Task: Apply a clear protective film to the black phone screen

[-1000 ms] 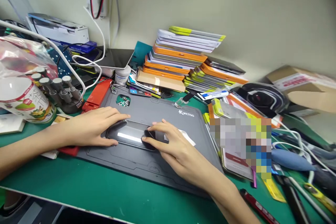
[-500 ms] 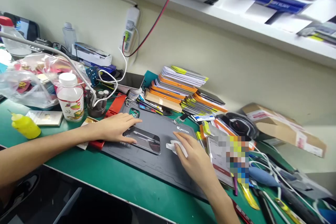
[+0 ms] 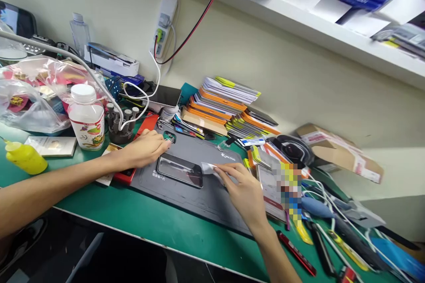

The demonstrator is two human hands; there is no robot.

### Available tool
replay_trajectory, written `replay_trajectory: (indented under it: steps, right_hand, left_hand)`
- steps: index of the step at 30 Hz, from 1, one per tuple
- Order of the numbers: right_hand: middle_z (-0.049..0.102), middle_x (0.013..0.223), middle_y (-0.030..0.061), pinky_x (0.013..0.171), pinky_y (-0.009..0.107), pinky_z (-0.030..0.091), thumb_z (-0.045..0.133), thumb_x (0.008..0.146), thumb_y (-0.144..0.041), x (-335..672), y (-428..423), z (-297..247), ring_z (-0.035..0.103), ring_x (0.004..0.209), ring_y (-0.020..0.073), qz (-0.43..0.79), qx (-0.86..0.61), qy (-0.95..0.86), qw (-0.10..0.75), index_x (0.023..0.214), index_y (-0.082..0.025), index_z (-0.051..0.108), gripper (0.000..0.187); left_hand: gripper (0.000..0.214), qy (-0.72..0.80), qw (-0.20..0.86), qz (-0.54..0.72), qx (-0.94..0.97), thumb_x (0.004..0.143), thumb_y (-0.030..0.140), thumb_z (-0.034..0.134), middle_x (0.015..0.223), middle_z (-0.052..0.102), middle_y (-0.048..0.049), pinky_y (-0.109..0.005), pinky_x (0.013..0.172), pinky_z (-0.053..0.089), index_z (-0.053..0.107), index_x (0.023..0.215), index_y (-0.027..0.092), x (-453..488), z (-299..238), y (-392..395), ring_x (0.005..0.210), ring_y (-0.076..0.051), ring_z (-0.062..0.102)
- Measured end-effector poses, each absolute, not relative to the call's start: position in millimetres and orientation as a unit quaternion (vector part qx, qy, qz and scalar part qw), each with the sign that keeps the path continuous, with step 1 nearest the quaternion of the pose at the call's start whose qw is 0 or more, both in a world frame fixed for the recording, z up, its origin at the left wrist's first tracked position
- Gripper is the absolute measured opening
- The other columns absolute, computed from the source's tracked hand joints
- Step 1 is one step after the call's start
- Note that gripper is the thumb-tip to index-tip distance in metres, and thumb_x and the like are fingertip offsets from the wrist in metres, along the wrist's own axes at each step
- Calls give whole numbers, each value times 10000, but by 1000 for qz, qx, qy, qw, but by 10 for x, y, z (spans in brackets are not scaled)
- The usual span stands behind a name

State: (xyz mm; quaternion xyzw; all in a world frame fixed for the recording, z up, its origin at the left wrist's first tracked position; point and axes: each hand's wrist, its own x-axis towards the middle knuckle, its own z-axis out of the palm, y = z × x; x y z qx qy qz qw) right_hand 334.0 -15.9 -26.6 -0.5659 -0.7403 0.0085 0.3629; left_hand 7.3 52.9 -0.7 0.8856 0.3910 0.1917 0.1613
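A phone [image 3: 181, 171] with a dark, glossy screen lies face up on the grey work mat [image 3: 202, 205]. My right hand [image 3: 244, 192] pinches a small white wipe or piece of paper [image 3: 208, 168] just beyond the phone's right end. At the phone's upper left, my left hand [image 3: 146, 148] has its fingers curled together, the tips beside a small recess [image 3: 170, 137] in the mat with tiny parts in it. Whatever those fingers may hold is hidden.
A red case [image 3: 124, 176] and a white-capped bottle [image 3: 86, 119] stand left, near a screwdriver holder [image 3: 121, 130] and a yellow squeeze bottle [image 3: 26, 158]. Stacked phone-part packs [image 3: 219, 106] line the wall. Cables, a red knife [image 3: 296, 253] and a cardboard box [image 3: 341, 152] lie right.
My left hand has lifted off the phone's left end and curled its spread fingers near the recess. My right hand now pinches the white piece, raised toward the phone. The view has shifted slightly.
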Motion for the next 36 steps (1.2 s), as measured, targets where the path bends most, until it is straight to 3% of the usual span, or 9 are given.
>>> replay_trajectory:
  steps: [6, 12, 16, 20, 22, 26, 30, 36]
  right_hand:
    - [799, 1125, 54, 896, 376, 598, 633, 1034, -302, 3136, -184, -313, 752, 1016, 228, 70, -476, -789, 382, 1183, -272, 759, 197]
    - [801, 1138, 68, 933, 411, 591, 584, 1044, -210, 3197, -202, -391, 739, 1068, 241, -32, -406, -850, 333, 1156, -266, 771, 226]
    - [780, 1240, 75, 968, 422, 586, 569, 1056, -231, 3206, -188, -404, 733, 1144, 251, -37, -436, -850, 293, 1215, -261, 747, 241]
    - [798, 1162, 61, 928, 419, 584, 577, 1060, -281, 3226, -182, -405, 754, 1046, 247, -22, -472, -831, 294, 1147, -259, 741, 186]
    - [802, 1104, 58, 912, 414, 579, 573, 1062, -298, 3255, -175, -398, 754, 1014, 246, -15, -491, -817, 303, 1088, -257, 736, 171]
    - [793, 1041, 57, 890, 395, 572, 539, 1072, -336, 3323, -147, -377, 748, 986, 241, 6, -529, -787, 317, 977, -259, 718, 217]
    - [773, 1048, 50, 899, 372, 560, 566, 1058, -362, 3339, -139, -369, 733, 1007, 231, 18, -535, -784, 314, 974, -260, 698, 187]
    - [723, 888, 44, 723, 338, 549, 542, 1045, -416, 3245, -198, -306, 705, 795, 205, 29, -584, -729, 355, 913, -250, 622, 227]
  left_hand:
    - [574, 389, 190, 201, 879, 1112, 384, 173, 1008, 734, -54, -429, 1010, 321, 712, 1020, 207, 71, -18, 529, 1015, -235, 569]
    - [597, 400, 189, 200, 874, 1119, 395, 177, 1028, 719, -61, -426, 1026, 316, 738, 1034, 206, 84, -73, 563, 1035, -237, 563]
    - [562, 373, 151, 178, 898, 1121, 501, 263, 1075, 700, -68, -415, 1011, 338, 736, 1044, 208, 79, -102, 556, 1061, -244, 569]
    - [661, 315, 113, 136, 932, 954, 752, 554, 1285, 650, -100, -399, 1056, 362, 674, 1302, 203, 69, -87, 520, 1185, -290, 562]
    - [693, 293, 98, 122, 943, 933, 705, 632, 1362, 623, -126, -395, 1075, 363, 615, 1398, 192, 67, -81, 516, 1238, -306, 556]
    - [591, 265, 85, 127, 952, 1000, 561, 629, 1402, 636, -126, -407, 1104, 326, 543, 1471, 214, 70, -77, 537, 1301, -306, 550]
    - [563, 251, 86, 123, 956, 1003, 563, 634, 1396, 663, -103, -409, 1099, 286, 538, 1452, 236, 82, -44, 545, 1276, -296, 572]
    - [615, 264, 99, 110, 953, 1006, 568, 616, 1426, 652, -114, -395, 1100, 277, 484, 1500, 226, 103, -11, 555, 1279, -296, 582]
